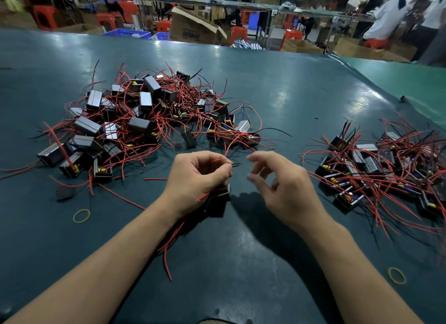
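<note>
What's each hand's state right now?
Left hand: grips small black box-shaped module, pinching its thin red and black wires.
Right hand: open, holding nothing.

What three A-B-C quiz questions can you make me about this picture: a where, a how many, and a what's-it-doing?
1. Where is the bigger pile of wired boxes?
A. ahead on the left
B. ahead on the right
C. on the floor

2. How many loose yellow rubber bands lie on the table?
A. one
B. five
C. two

3. What does the left hand do?
A. lies flat
B. pinches wires
C. holds scissors

1 A: the right pile is smaller.
2 C: one by the left forearm, one by the right.
3 B: its fingertips pinch red and black wires.
</note>
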`<act>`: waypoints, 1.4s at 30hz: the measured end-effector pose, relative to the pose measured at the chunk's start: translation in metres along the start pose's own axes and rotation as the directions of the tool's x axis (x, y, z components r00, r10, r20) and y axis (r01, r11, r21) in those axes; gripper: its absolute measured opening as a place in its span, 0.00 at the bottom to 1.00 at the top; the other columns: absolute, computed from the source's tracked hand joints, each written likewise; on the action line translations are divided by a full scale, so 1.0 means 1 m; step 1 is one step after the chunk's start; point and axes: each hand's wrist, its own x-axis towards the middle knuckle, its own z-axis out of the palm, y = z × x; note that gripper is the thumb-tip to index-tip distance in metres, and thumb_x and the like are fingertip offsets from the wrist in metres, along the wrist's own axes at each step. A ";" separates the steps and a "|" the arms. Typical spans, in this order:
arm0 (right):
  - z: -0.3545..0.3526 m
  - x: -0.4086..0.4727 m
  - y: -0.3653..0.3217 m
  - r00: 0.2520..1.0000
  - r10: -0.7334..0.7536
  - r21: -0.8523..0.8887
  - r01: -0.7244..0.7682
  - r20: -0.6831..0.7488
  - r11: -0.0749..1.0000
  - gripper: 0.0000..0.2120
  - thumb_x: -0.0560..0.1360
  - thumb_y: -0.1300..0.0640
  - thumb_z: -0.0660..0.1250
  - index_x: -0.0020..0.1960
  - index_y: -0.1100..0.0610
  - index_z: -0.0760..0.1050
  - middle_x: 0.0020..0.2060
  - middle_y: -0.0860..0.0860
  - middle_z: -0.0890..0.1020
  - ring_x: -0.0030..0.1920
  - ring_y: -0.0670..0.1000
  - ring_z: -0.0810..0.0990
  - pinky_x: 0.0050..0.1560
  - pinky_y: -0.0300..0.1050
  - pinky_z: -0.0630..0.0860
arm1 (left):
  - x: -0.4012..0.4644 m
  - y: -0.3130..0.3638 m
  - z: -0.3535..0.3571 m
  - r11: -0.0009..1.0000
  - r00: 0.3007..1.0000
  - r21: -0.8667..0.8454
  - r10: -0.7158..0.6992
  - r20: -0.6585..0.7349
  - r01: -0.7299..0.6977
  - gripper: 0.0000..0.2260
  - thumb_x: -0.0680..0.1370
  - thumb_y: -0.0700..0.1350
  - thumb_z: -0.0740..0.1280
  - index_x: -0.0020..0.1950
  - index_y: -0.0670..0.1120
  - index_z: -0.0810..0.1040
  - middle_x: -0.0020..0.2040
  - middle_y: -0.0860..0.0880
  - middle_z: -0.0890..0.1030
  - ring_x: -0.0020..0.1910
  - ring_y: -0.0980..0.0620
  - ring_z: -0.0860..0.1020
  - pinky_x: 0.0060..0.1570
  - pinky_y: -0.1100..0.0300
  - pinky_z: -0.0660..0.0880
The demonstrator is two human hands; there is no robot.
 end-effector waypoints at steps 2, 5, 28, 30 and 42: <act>0.002 0.002 0.004 0.997 -0.061 -0.046 0.059 -0.045 0.997 0.16 0.72 0.65 0.74 0.59 0.61 0.80 0.43 0.53 0.81 0.38 0.53 0.80 0.38 0.47 0.79 | -0.001 0.000 0.001 1.000 1.000 0.011 0.005 0.026 -0.005 0.05 0.74 0.31 0.70 0.41 0.39 0.81 0.30 0.52 0.81 0.27 0.58 0.76 0.32 0.67 0.75; 0.006 0.007 0.005 0.989 -0.121 -0.059 0.117 -0.083 0.991 0.06 0.73 0.65 0.73 0.50 0.63 0.84 0.40 0.55 0.82 0.36 0.58 0.81 0.35 0.52 0.79 | -0.001 0.001 0.000 0.999 0.999 0.038 0.014 0.041 -0.016 0.05 0.74 0.31 0.70 0.41 0.40 0.82 0.30 0.52 0.82 0.27 0.59 0.77 0.32 0.68 0.74; 0.015 0.004 -0.019 0.995 0.057 -0.126 -0.068 -0.086 0.990 0.09 0.76 0.55 0.71 0.45 0.61 0.80 0.36 0.53 0.80 0.35 0.56 0.77 0.35 0.54 0.76 | 0.004 -0.005 0.005 0.998 0.995 0.048 0.030 -0.096 -0.026 0.01 0.74 0.32 0.71 0.43 0.36 0.82 0.34 0.46 0.82 0.31 0.56 0.78 0.36 0.65 0.76; 0.006 0.002 -0.015 0.995 0.007 -0.162 -0.023 -0.100 0.986 0.09 0.74 0.60 0.73 0.52 0.62 0.80 0.39 0.54 0.79 0.36 0.55 0.77 0.35 0.54 0.77 | 0.003 -0.004 0.005 1.000 0.997 0.015 0.011 -0.070 -0.010 0.02 0.74 0.31 0.70 0.43 0.36 0.82 0.34 0.45 0.81 0.29 0.55 0.78 0.34 0.64 0.76; 0.009 0.010 -0.001 0.988 -0.134 -0.196 0.116 -0.081 0.974 0.05 0.74 0.61 0.72 0.47 0.63 0.83 0.38 0.56 0.81 0.36 0.60 0.79 0.33 0.52 0.77 | 0.001 -0.001 0.004 0.999 1.000 -0.038 -0.011 -0.005 0.011 0.05 0.74 0.31 0.69 0.41 0.40 0.81 0.31 0.50 0.82 0.27 0.56 0.77 0.33 0.65 0.77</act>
